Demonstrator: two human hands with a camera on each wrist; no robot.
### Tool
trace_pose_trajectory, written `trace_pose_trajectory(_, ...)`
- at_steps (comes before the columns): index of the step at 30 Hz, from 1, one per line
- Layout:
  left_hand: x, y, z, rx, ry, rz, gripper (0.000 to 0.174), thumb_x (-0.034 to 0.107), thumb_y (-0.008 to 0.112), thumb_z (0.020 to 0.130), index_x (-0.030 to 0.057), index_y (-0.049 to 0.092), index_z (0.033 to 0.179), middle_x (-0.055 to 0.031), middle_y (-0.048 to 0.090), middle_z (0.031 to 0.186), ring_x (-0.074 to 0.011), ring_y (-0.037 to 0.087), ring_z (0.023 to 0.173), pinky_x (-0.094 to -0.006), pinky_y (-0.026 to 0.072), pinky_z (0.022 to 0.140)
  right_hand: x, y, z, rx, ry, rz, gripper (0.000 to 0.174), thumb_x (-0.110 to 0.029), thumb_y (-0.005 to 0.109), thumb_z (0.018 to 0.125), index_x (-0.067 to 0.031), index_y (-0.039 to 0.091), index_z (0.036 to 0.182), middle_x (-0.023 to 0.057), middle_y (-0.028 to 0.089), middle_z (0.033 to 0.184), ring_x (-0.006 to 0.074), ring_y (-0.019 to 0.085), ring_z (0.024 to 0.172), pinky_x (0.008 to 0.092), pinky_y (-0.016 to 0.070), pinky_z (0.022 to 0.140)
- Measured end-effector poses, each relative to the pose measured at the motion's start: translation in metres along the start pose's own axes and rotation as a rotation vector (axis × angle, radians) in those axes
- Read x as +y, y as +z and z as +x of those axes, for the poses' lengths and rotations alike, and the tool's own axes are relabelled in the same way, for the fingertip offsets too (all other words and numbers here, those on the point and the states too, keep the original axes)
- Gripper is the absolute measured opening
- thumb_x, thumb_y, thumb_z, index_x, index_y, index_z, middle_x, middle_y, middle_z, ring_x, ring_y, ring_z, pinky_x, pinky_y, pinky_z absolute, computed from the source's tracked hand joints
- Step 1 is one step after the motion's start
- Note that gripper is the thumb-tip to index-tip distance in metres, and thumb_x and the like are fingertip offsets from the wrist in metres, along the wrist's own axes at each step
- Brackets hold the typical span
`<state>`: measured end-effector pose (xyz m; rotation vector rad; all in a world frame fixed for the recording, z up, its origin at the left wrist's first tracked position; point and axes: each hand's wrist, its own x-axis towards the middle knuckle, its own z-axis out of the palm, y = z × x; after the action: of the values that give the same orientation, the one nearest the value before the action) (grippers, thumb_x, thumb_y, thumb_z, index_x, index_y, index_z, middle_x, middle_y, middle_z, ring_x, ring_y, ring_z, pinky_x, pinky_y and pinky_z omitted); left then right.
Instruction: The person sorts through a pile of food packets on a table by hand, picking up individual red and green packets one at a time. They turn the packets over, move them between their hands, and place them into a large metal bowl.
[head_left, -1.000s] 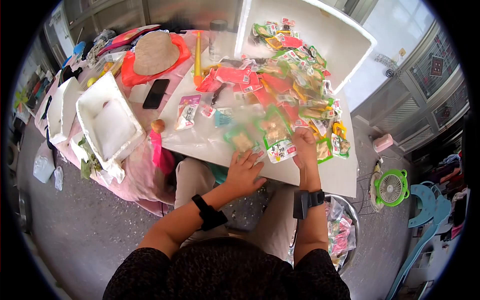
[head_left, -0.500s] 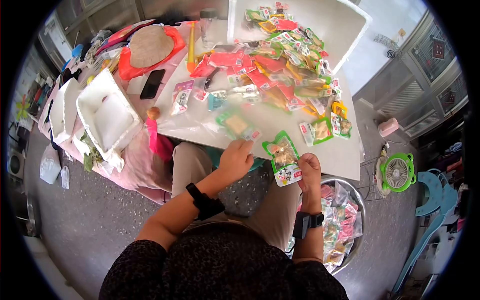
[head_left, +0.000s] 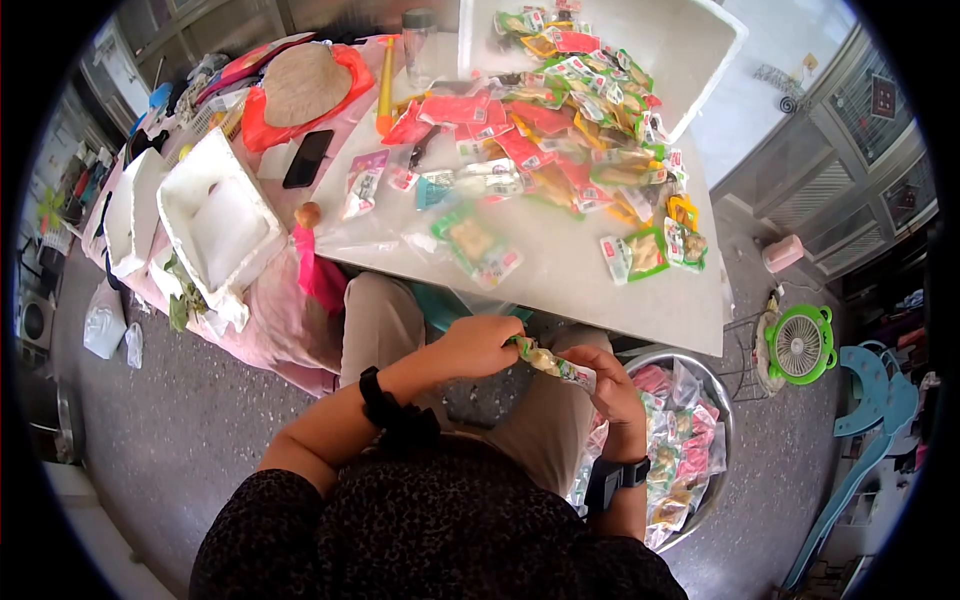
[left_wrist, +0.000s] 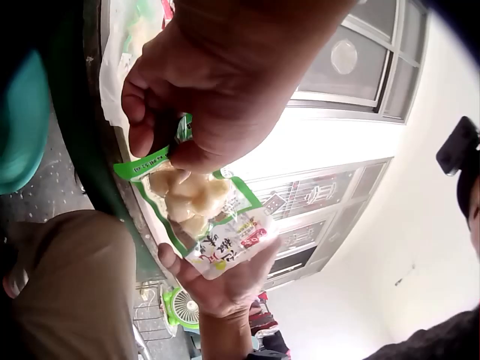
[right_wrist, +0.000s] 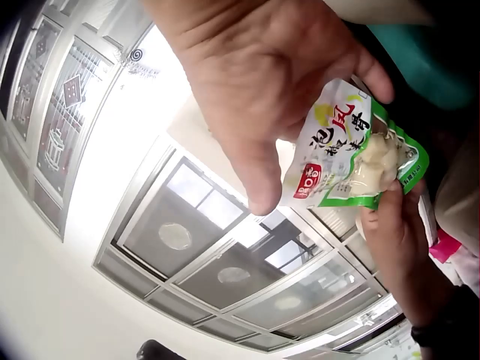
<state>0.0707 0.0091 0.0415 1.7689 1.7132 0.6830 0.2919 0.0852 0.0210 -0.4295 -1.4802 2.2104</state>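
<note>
A green-edged, clear-windowed snack pouch (left_wrist: 195, 199) with pale chunks inside is held in front of the body, past the table's near edge. My left hand (head_left: 482, 345) pinches its green end between thumb and curled fingers, and a corner of the pouch is folded up at the grip. At the white printed end, my right hand (head_left: 607, 385) holds the pouch between thumb and fingers. Another green-edged pouch (head_left: 470, 240) lies on the table (head_left: 560, 290) near its front edge, under clear plastic film.
Many red, green and yellow snack packets (head_left: 600, 150) spill from a white foam box (head_left: 690, 70) at the back. A metal basin (head_left: 728, 420) of packets stands low at right, near a green fan (head_left: 800, 345). At left are a phone (head_left: 308, 160) and an open foam box (head_left: 222, 230).
The right hand has brought the pouch from over the table down toward the lap, turning it edge-on. The left hand has left the film-covered pouch and taken hold of the pouch's other end.
</note>
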Motion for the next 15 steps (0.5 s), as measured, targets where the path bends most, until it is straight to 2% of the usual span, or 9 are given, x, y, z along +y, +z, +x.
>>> trace_pose_trajectory(3, 0.004, -0.009, 0.007, -0.246, -0.191, -0.179, 0.024, 0.018, 0.054, 0.069, 0.0025, 0.055, 0.087, -0.0138, 0.056, 0.074, -0.0255, 0.056, 0.072, -0.0331, 0.0422, 0.062, -0.004, -0.001, -0.008, -0.013, 0.055, -0.062, 0.069, -0.042, 0.068, 0.064, -0.0023, 0.042, 0.115, 0.0078, 0.049, 0.109, 0.0183, 0.046, 0.101, 0.0322, 0.0388, 0.083)
trace_pose_trajectory(4, 0.006, -0.011, 0.01, -0.317, -0.175, -0.175, 0.025, 0.019, 0.054, 0.069, 0.0023, 0.054, 0.088, -0.0141, 0.056, 0.076, -0.0247, 0.056, 0.073, -0.0328, 0.0422, 0.062, -0.008, 0.008, -0.009, 0.061, 0.057, -0.071, 0.057, -0.032, 0.066, 0.07, -0.0024, 0.043, 0.113, 0.0063, 0.052, 0.103, 0.0171, 0.05, 0.094, 0.0314, 0.0408, 0.08)
trace_pose_trajectory(6, 0.008, -0.014, 0.013, -0.457, -0.145, -0.164, 0.028, 0.02, 0.054, 0.069, 0.0018, 0.053, 0.09, -0.0147, 0.056, 0.079, -0.0231, 0.056, 0.074, -0.0323, 0.0421, 0.062, 0.004, 0.002, -0.009, 0.188, 0.128, -0.167, 0.045, -0.023, 0.061, 0.075, -0.0022, 0.044, 0.111, 0.0055, 0.054, 0.098, 0.016, 0.053, 0.087, 0.0298, 0.0435, 0.074)
trace_pose_trajectory(7, 0.007, -0.013, 0.012, -0.353, -0.11, -0.189, 0.029, 0.02, 0.054, 0.069, 0.0016, 0.053, 0.092, -0.0147, 0.055, 0.081, -0.0226, 0.056, 0.074, -0.0322, 0.0421, 0.061, 0.008, 0.0, -0.009, 0.251, 0.164, -0.214, 0.039, -0.018, 0.058, 0.078, -0.002, 0.045, 0.11, 0.0052, 0.055, 0.095, 0.0155, 0.054, 0.083, 0.029, 0.0448, 0.072)
trace_pose_trajectory(9, 0.002, -0.01, 0.011, -0.145, -0.04, -0.235, 0.032, 0.021, 0.055, 0.069, 0.0011, 0.051, 0.094, -0.0146, 0.054, 0.085, -0.0217, 0.055, 0.075, -0.032, 0.042, 0.061, 0.013, 0.002, -0.004, 0.372, 0.086, -0.034, 0.029, -0.012, 0.052, 0.081, -0.0017, 0.046, 0.107, 0.0054, 0.056, 0.091, 0.0158, 0.056, 0.077, 0.0289, 0.047, 0.065)
trace_pose_trajectory(12, -0.004, -0.013, 0.019, 0.186, -0.13, -0.081, 0.033, 0.022, 0.057, 0.068, 0.0019, 0.051, 0.094, -0.0146, 0.052, 0.088, -0.0242, 0.055, 0.075, -0.033, 0.043, 0.062, 0.013, 0.007, 0.005, 0.568, -0.002, 0.167, 0.022, -0.009, 0.048, 0.083, -0.0017, 0.047, 0.104, 0.007, 0.056, 0.088, 0.0176, 0.057, 0.074, 0.0299, 0.049, 0.057)
trace_pose_trajectory(15, -0.024, 0.005, 0.027, 0.328, -0.011, 0.309, 0.028, 0.022, 0.057, 0.069, 0.0027, 0.051, 0.088, -0.014, 0.051, 0.086, -0.0279, 0.054, 0.073, -0.0361, 0.0441, 0.063, 0.015, 0.01, 0.013, 0.662, -0.053, 0.241, 0.02, -0.01, 0.045, 0.084, -0.0031, 0.046, 0.102, 0.0088, 0.056, 0.089, 0.0197, 0.058, 0.075, 0.0321, 0.0503, 0.055)
